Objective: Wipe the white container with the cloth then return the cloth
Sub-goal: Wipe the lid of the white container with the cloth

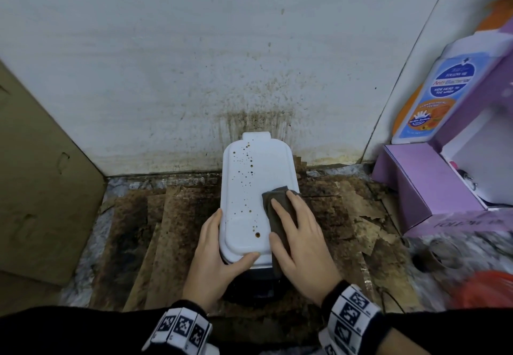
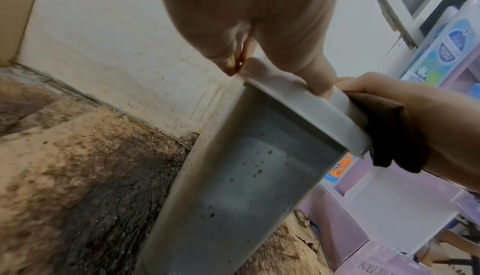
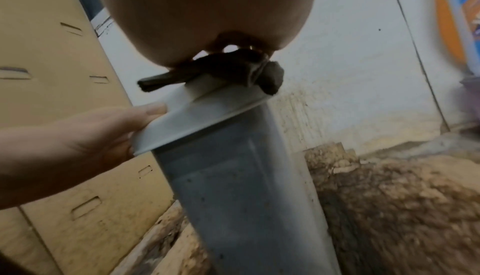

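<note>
A tall white container (image 1: 244, 188) stands on stained cardboard against the wall, its lid speckled with brown spots. My left hand (image 1: 216, 249) grips the lid's near left corner, fingers along the left edge and thumb on the front rim. My right hand (image 1: 291, 221) lies flat on a dark grey-brown cloth (image 1: 273, 193) and presses it onto the right side of the lid. In the left wrist view the container's greyish wall (image 2: 246, 187) shows below the lid, with the cloth (image 2: 389, 131) hanging over the rim. In the right wrist view the cloth (image 3: 233, 70) is bunched under my palm.
A brown cardboard box (image 1: 41, 174) stands at the left. A purple box (image 1: 424, 188) and a wash bottle (image 1: 444, 90) are at the right. Dirty cardboard sheets (image 1: 166, 229) cover the counter. The stained wall is right behind the container. An orange thing (image 1: 483, 288) lies near right.
</note>
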